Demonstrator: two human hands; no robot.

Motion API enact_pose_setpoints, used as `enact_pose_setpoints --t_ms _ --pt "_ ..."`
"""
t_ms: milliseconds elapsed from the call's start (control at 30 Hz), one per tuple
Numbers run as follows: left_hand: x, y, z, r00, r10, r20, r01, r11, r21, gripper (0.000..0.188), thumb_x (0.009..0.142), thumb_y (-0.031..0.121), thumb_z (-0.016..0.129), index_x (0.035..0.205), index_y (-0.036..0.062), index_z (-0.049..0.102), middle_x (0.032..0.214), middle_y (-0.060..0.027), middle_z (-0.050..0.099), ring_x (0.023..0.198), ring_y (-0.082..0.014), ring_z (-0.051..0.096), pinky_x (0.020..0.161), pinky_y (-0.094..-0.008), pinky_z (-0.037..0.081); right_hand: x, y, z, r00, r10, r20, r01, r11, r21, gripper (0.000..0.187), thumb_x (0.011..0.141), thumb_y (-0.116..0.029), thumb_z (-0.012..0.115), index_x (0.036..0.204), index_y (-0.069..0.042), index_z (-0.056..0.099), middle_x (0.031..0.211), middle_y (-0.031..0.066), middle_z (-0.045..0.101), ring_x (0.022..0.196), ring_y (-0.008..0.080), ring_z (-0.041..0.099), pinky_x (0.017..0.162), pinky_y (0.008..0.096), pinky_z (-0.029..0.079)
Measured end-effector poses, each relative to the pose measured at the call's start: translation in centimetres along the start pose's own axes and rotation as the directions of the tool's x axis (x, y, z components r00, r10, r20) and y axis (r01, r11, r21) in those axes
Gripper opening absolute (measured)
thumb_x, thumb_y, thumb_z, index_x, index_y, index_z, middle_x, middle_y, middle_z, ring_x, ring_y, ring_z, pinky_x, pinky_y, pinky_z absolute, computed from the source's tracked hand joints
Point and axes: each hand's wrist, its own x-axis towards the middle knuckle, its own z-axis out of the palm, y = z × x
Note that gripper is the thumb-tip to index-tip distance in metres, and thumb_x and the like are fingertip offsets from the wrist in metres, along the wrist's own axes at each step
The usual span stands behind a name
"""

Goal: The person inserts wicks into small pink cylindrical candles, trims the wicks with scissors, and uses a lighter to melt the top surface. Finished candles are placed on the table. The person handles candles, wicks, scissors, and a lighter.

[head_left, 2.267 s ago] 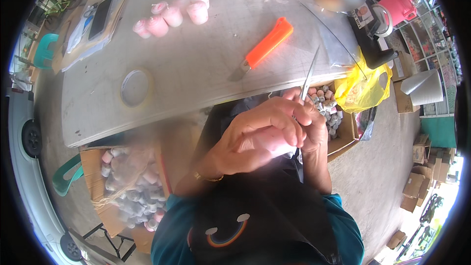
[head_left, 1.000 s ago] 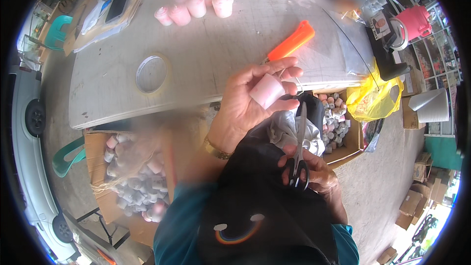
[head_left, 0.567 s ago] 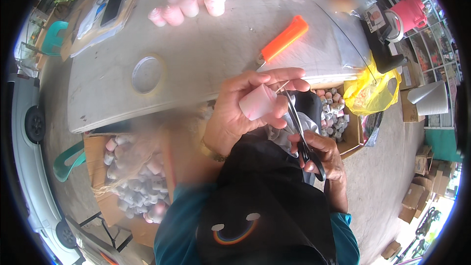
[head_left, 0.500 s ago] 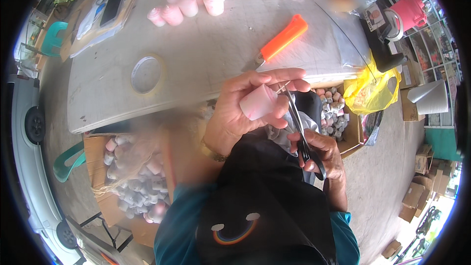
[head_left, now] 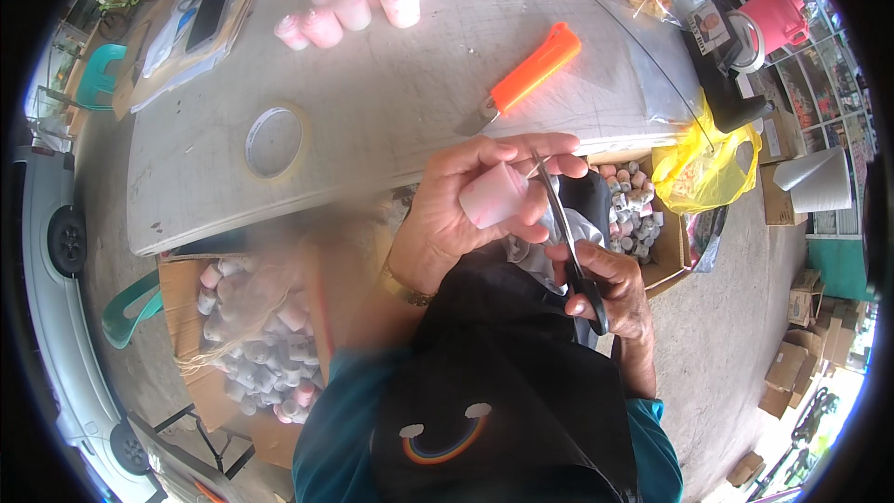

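- Candle (head_left: 494, 197), squat and pale pink, lay tilted in the left hand (head_left: 438, 212), in front of the near edge of the counter (head_left: 372, 107), its wick end toward the right.
- The left grip was curled around the candle; a gold bracelet (head_left: 406, 291) circled that wrist.
- The right hand (head_left: 616, 287) had its grip closed on the black handles of a pair of scissors (head_left: 570, 254), the blades pointing up to the wick; whether they touched it could not be told.
- On the counter, an orange utility knife (head_left: 535, 69) lay just beyond the left hand, a tape roll (head_left: 304, 143) farther left, and a cluster of pink candles (head_left: 352, 11) stood beyond.
- Right of the scissors, an open cardboard box (head_left: 667, 272) held small pink and greyish cylinders, near a yellow plastic bag (head_left: 700, 175).
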Motion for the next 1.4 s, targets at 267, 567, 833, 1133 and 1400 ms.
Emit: enact_pose_setpoints --t_ms 267,567,833,1133,1400 --pt "0.2 -0.1 -0.1 0.999 -0.031 0.022 0.031 0.999 -0.011 0.055 0.088 0.021 0.044 0.129 -0.0158 0.043 0.119 -0.0276 0.053 0.068 -0.0221 0.06 0.066 -0.0431 0.062 0.3 -0.2 -0.2 1.0 -0.023 -0.01 0.023 1.0 0.004 0.057 0.072 -0.032 0.084 0.116 -0.001 0.065 0.088 0.006 0.063 0.075 0.0101 0.059 0.059 0.022 0.044" --pt "0.2 -0.1 0.0 0.999 -0.039 -0.015 0.04 0.999 0.023 0.054 0.089 0.021 0.043 0.13 -0.0149 0.043 0.119 -0.0271 0.054 0.068 -0.0213 0.059 0.068 -0.0436 0.062 0.7 -0.2 0.0 0.998 -0.067 -0.013 0.067 0.996 -0.06 0.055 0.071 -0.028 0.084 0.116 -0.002 0.065 0.088 0.0057 0.063 0.074 0.011 0.059 0.061 0.0231 0.045" --pt "-0.3 -0.7 -0.3 0.992 0.01 -0.124 0.006 0.992 0.13 0.059 0.09 0.024 0.042 0.134 -0.0145 0.038 0.119 -0.0282 0.055 0.063 -0.016 0.055 0.059 -0.0327 0.062 0.3 -0.3 -0.4 1.0 -0.03 -0.007 0.028 0.974 -0.226 0.048 0.075 -0.021 0.082 0.116 -0.003 0.064 0.087 0.0062 0.065 0.077 0.0129 0.061 0.067 0.027 0.048" --pt "0.2 0.5 -0.5 0.998 -0.049 -0.038 0.052 0.995 0.08 0.056 0.089 0.021 0.046 0.134 -0.0123 0.041 0.12 -0.0277 0.055 0.07 -0.0193 0.058 0.067 -0.0395 0.063 1.0 -0.3 0.3 0.991 -0.13 0.01 0.13 0.991 -0.014 0.044 0.08 -0.011 0.078 0.12 0.0 0.062 0.086 0.0005 0.063 0.079 0.0061 0.057 0.07 0.021 0.044" --pt "-0.6 0.0 0.0 0.999 -0.014 -0.047 0.02 0.992 0.126 0.055 0.09 0.021 0.044 0.133 -0.013 0.043 0.117 -0.0267 0.055 0.07 -0.0181 0.057 0.067 -0.0396 0.063 0.7 0.5 0.5 0.997 -0.082 0.009 0.082 0.997 0.005 0.045 0.078 -0.013 0.08 0.119 -0.004 0.063 0.083 -0.0014 0.061 0.068 0.0031 0.052 0.058 0.0198 0.04"
